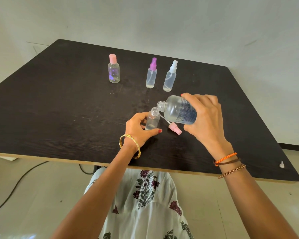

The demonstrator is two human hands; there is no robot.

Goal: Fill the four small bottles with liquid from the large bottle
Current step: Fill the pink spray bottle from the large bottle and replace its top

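Note:
My right hand [205, 118] grips the large clear bottle [179, 110], tipped on its side with its open neck pointing left, just above the mouth of a small uncapped bottle [152, 119]. My left hand [139, 129] holds that small bottle upright on the dark table [59, 109]; a little liquid shows at its bottom. Its pink spray cap [175, 129] with tube lies on the table beside it. Farther back stand three capped small bottles: one with a pink flip cap [114, 69], one with a purple sprayer [151, 74], one with a white sprayer [170, 76].
A small white cap-like object [281, 164] lies near the table's front right corner. A black cable [16, 185] runs across the floor at the left. The table's front edge [162, 167] is close to my lap.

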